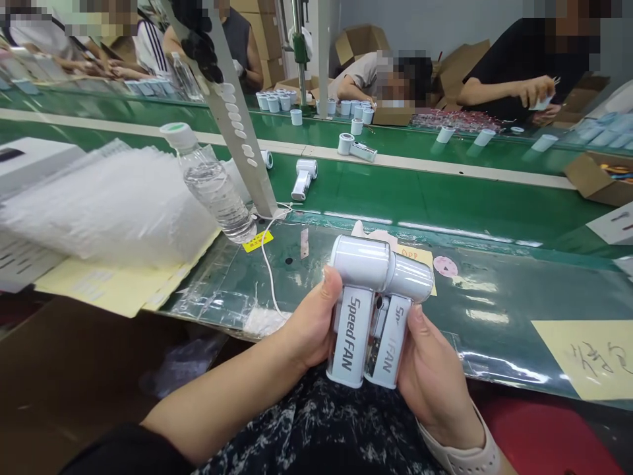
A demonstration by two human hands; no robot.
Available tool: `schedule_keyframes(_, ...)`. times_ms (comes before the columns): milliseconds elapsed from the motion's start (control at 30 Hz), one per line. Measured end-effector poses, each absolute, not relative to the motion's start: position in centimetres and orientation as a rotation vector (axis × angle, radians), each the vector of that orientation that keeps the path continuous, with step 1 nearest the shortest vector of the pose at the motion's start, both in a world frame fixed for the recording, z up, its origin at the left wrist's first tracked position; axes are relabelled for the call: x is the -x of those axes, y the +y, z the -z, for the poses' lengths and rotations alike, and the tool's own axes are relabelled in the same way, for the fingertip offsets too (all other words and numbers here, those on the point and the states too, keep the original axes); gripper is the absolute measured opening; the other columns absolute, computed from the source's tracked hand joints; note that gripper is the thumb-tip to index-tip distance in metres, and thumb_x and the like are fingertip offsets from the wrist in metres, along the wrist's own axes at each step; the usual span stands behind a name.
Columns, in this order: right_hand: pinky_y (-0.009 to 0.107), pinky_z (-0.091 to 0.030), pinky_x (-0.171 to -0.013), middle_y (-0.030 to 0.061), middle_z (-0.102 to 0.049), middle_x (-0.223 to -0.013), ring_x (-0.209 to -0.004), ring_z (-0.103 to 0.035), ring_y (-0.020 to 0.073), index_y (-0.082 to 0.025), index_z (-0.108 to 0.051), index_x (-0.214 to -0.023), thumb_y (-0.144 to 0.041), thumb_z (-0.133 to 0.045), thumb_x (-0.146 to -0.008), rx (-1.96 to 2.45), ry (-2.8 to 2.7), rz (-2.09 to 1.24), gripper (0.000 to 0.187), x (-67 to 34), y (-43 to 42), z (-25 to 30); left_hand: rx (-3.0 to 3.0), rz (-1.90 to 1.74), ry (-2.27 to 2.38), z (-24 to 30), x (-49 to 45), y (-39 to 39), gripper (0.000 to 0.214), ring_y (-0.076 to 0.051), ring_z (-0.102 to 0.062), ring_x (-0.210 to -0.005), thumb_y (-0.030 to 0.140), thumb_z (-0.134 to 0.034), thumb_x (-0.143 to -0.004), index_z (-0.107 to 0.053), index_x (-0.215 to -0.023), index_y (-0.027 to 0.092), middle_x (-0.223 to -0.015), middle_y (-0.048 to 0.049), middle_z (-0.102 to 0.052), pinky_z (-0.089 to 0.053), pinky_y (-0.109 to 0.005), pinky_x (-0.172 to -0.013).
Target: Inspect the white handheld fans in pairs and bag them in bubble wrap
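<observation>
Two small white handheld fans marked "Speed FAN" sit side by side just above my lap, at the near edge of the bench. My left hand (310,323) is wrapped round the left fan (352,310), thumb on its handle. My right hand (435,369) grips the right fan (398,316) from the right side. Both fan heads point to the right. A transparent part with a circuit board shows between the two handles.
A water bottle (212,185) leans by a slanted white post (242,125). Left of it lies a stack of clear bags (99,204) on yellow paper. More fans (302,178) lie on the green conveyor (395,198). Other people work across it, with cardboard boxes (596,177) nearby.
</observation>
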State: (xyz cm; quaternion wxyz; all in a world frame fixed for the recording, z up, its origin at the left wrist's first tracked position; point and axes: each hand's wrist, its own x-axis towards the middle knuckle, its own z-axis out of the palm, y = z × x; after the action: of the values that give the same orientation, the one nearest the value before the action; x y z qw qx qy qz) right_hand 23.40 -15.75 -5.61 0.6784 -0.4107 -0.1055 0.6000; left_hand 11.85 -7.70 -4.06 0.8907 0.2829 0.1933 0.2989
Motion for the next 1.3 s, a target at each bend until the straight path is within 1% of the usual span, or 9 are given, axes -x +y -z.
schedule_keyframes(233, 0.043, -0.054, -0.096, 0.0037, -0.067, -0.125, -0.119, -0.059, 0.0271, -0.029, -0.062, -0.125, -0.046, -0.063, -0.090, 0.918, -0.312, -1.370, 0.039, -22.1, -15.8, 6.3, -0.647, -0.806, 0.504, 3.5, -13.3, -8.8, 0.075, -0.028, -0.070, -0.090, 0.073, -0.069, -0.067, -0.057, -0.116, 0.019, -0.101, -0.0128, -0.073, -0.055, -0.038, -0.078)
schedule_keyframes(433, 0.044, -0.058, -0.067, 0.0090, -0.072, -0.106, -0.086, -0.068, 0.0297, -0.025, -0.063, -0.124, -0.052, -0.074, -0.075, 1.395, -0.615, -1.311, 0.057, -26.4, -15.8, 5.4, -0.603, -0.822, 0.555, 3.3, -13.1, -8.7, 0.070, -0.026, -0.070, -0.087, 0.069, -0.070, -0.071, -0.053, -0.119, 0.020, -0.100, -0.0105, -0.073, -0.054, -0.035, -0.071)
schedule_keyframes(600, 0.058, -0.044, -0.070, 0.0116, -0.067, -0.088, -0.081, -0.061, 0.0385, -0.032, -0.071, -0.101, -0.059, -0.071, -0.069, 2.253, -0.891, -0.095, 0.042, -38.8, -17.1, 6.2, -0.609, -0.736, 0.550, 3.1, -12.1, -8.6, 0.068, -0.023, -0.069, -0.081, 0.071, -0.067, -0.073, -0.056, -0.112, 0.016, -0.091, -0.0118, -0.072, -0.052, -0.032, -0.068)
schedule_keyframes(700, 0.060, -0.040, -0.068, 0.0099, -0.058, -0.066, -0.074, -0.060, 0.0415, -0.034, -0.068, -0.085, -0.050, -0.066, -0.076, 2.467, -0.941, 0.092, 0.018, -44.2, -18.4, 7.9, -0.604, -0.674, 0.542, 3.1, -12.1, -8.7, 0.069, -0.020, -0.067, -0.070, 0.072, -0.065, -0.073, -0.055, -0.111, 0.015, -0.082, -0.0095, -0.070, -0.050, -0.030, -0.063)
schedule_keyframes(767, 0.066, -0.040, -0.076, 0.0145, -0.062, -0.078, -0.093, -0.061, 0.0493, -0.030, -0.067, -0.087, -0.043, -0.065, -0.077, 2.444, -0.992, 0.167, 0.017, -45.0, -18.9, 8.6, -0.591, -0.652, 0.539, 3.0, -12.3, -8.7, 0.067, -0.018, -0.065, -0.066, 0.071, -0.065, -0.075, -0.055, -0.111, 0.016, -0.080, -0.0084, -0.069, -0.049, -0.029, -0.059)
schedule_keyframes(867, 0.071, -0.028, -0.101, 0.0230, -0.059, -0.126, -0.129, -0.041, 0.0527, -0.021, -0.069, -0.100, -0.033, -0.071, -0.071, 2.143, -1.057, 0.460, 0.031, -41.8, -18.6, 8.3, -0.580, -0.615, 0.539, 2.9, -13.0, -8.7, 0.067, -0.016, -0.064, -0.062, 0.070, -0.068, -0.073, -0.053, -0.112, 0.017, -0.081, -0.0070, -0.069, -0.048, -0.027, -0.057)
schedule_keyframes(967, 0.068, -0.032, -0.102, 0.0167, -0.062, -0.125, -0.122, -0.050, 0.0434, -0.021, -0.069, -0.112, -0.041, -0.066, -0.080, 1.922, -1.145, 0.108, 0.038, -35.3, -17.7, 7.0, -0.585, -0.609, 0.543, 2.9, -13.4, -8.9, 0.067, -0.017, -0.064, -0.066, 0.070, -0.069, -0.072, -0.054, -0.111, 0.017, -0.085, -0.0078, -0.069, -0.049, -0.028, -0.060)
schedule_keyframes(1100, 0.044, -0.055, -0.070, 0.0105, -0.070, -0.114, -0.084, -0.067, 0.0263, -0.028, -0.054, -0.136, -0.045, -0.058, -0.091, 1.322, -0.936, -1.123, 0.048, -27.1, -16.8, 5.7, -0.701, -0.719, 0.578, 3.6, -13.3, -9.2, 0.066, -0.018, -0.064, -0.069, 0.069, -0.065, -0.075, -0.051, -0.118, 0.021, -0.090, -0.0060, -0.068, -0.050, -0.030, -0.062)
schedule_keyframes(1300, 0.036, -0.050, -0.094, 0.0031, -0.066, -0.128, -0.115, -0.060, 0.0243, -0.030, -0.064, -0.127, -0.036, -0.059, -0.095, 1.148, -0.957, -1.288, 0.033, -23.7, -15.6, 5.9, -1.044, -0.918, 0.643, 4.4, -12.1, -9.5, 0.062, -0.024, -0.059, -0.108, 0.069, -0.059, -0.081, -0.048, -0.119, 0.022, -0.119, -0.0093, -0.062, -0.047, -0.035, -0.091)
